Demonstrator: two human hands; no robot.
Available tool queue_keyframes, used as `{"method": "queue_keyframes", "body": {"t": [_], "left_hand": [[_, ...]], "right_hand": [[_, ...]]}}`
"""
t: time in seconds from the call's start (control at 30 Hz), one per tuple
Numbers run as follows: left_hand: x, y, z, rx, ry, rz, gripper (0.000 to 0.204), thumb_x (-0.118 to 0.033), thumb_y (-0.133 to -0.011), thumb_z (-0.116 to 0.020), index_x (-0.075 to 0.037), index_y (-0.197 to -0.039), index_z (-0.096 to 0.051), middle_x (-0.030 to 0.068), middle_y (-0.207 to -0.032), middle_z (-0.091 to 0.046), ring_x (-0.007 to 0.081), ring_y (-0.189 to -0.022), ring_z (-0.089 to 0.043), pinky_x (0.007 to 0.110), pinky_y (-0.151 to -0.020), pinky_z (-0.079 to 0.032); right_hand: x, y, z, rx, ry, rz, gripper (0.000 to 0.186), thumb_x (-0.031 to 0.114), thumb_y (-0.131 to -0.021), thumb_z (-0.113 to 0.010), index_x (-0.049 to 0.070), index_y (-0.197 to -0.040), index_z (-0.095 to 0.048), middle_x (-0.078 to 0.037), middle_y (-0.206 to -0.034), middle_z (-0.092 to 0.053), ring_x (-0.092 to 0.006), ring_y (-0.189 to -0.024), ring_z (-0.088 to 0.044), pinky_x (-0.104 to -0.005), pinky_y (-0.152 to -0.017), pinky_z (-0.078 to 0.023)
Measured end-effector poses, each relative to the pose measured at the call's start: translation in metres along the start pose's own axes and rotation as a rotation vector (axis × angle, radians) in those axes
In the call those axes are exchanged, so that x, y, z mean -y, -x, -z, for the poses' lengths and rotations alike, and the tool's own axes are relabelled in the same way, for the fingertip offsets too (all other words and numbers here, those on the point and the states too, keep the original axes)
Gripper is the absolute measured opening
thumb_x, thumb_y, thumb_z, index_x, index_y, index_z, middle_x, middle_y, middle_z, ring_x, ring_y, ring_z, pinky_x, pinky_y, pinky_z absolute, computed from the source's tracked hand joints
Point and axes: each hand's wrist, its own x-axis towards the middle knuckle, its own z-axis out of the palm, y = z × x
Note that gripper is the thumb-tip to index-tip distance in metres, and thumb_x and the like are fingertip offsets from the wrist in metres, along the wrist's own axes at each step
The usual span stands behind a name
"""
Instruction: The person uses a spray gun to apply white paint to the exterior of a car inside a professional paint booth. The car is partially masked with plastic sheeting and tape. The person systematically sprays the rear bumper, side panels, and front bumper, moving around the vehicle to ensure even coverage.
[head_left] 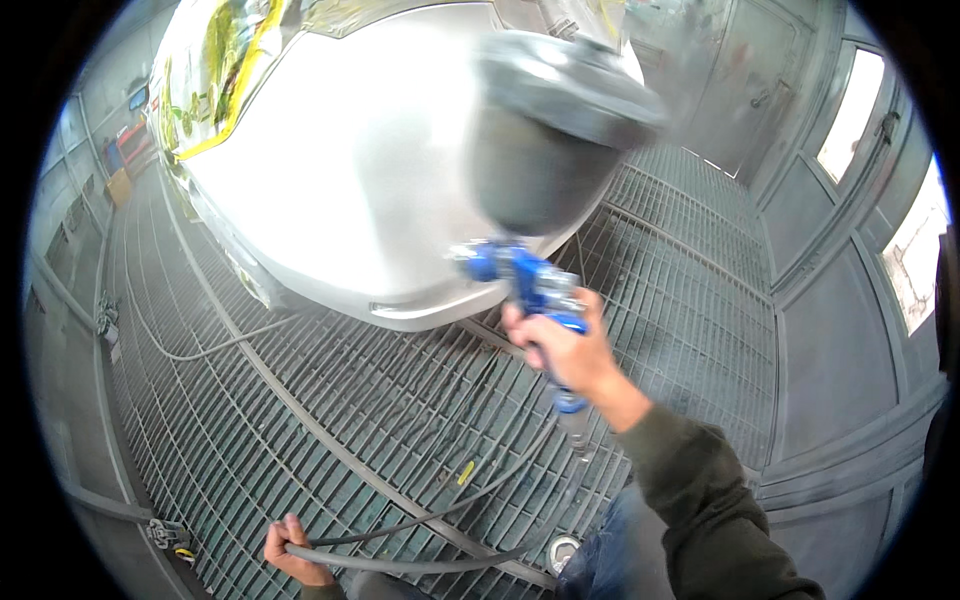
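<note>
My right hand (570, 345) is wrapped round the grip of a blue spray gun (535, 280), its nozzle turned left toward the car. On top of the gun sits a dark grey paint cup (550, 140) with a lid, smeared by motion. The car's silver-white bumper (330, 190) fills the upper middle, apart from the nozzle. Low on the left, my left hand (295, 555) is closed round a grey air hose (420, 565). The hose loops across to the right and rises toward the gun's handle.
Masking film with yellow tape (225, 110) covers the car's upper left part. Metal floor grating (330, 420) runs beneath everything. Grey booth walls stand on both sides, with windows (850, 115) on the right. Another stretch of hose lies on the grating at left.
</note>
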Motion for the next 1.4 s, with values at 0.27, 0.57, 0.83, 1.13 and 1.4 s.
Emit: {"method": "queue_keyframes", "body": {"t": [0.27, 0.57, 0.83, 1.13, 1.4], "left_hand": [[-0.112, 0.003, -0.025, 0.274, -0.124, 0.040, 0.046, -0.010, -0.087, -0.069, -0.005, -0.059, -0.033, 0.0003, -0.053, -0.033, 0.0094, -0.051, -0.028, 0.029, -0.047, -0.021], [-0.196, 0.004, 0.035, 0.067, -0.107, 0.378, 0.046, -0.011, -0.094, -0.061, -0.009, -0.059, -0.032, -0.0044, -0.058, -0.030, 0.0062, -0.056, -0.024, 0.028, -0.051, -0.019], [-0.279, -0.023, 0.077, -0.108, -0.184, 0.527, 0.043, -0.018, -0.100, -0.056, -0.014, -0.064, -0.031, -0.0061, -0.057, -0.029, 0.0031, -0.050, -0.023, 0.026, -0.043, -0.015], [-0.310, -0.011, 0.058, 0.146, -0.191, 0.412, 0.043, -0.011, -0.095, -0.062, -0.010, -0.062, -0.033, -0.0058, -0.063, -0.031, 0.0054, -0.060, -0.028, 0.024, -0.053, -0.023], [-0.311, -0.010, 0.064, -0.063, -0.133, 0.554, 0.046, -0.014, -0.096, -0.061, -0.011, -0.061, -0.032, -0.0065, -0.059, -0.029, 0.0039, -0.054, -0.024, 0.025, -0.048, -0.016]], "right_hand": [[0.096, -0.024, 0.147, -0.506, 0.211, 0.000, 0.004, 0.003, -0.077, -0.055, 0.003, -0.079, -0.059, -0.004, -0.072, -0.058, -0.0101, -0.054, -0.051, -0.0238, -0.043, -0.039], [0.171, -0.036, 0.030, -0.138, 0.236, -0.262, 0.045, 0.007, -0.085, -0.059, 0.007, -0.128, -0.044, 0.000, -0.082, -0.059, -0.0049, -0.060, -0.052, -0.0218, -0.052, -0.043], [0.179, -0.065, -0.087, 0.380, 0.100, -0.236, 0.071, 0.008, -0.081, -0.053, 0.009, -0.150, -0.036, -0.005, -0.071, -0.061, -0.0075, -0.052, -0.048, -0.0256, -0.051, -0.046], [0.228, -0.074, 0.056, -0.253, 0.205, -0.331, 0.007, 0.003, -0.074, -0.058, 0.003, -0.079, -0.062, -0.003, -0.074, -0.062, -0.0089, -0.058, -0.055, -0.0223, -0.045, -0.044], [0.246, -0.069, 0.028, -0.233, 0.284, -0.370, 0.039, 0.009, -0.088, -0.057, 0.003, -0.126, -0.054, 0.003, -0.072, -0.055, -0.0057, -0.055, -0.052, -0.0222, -0.046, -0.043]]}}
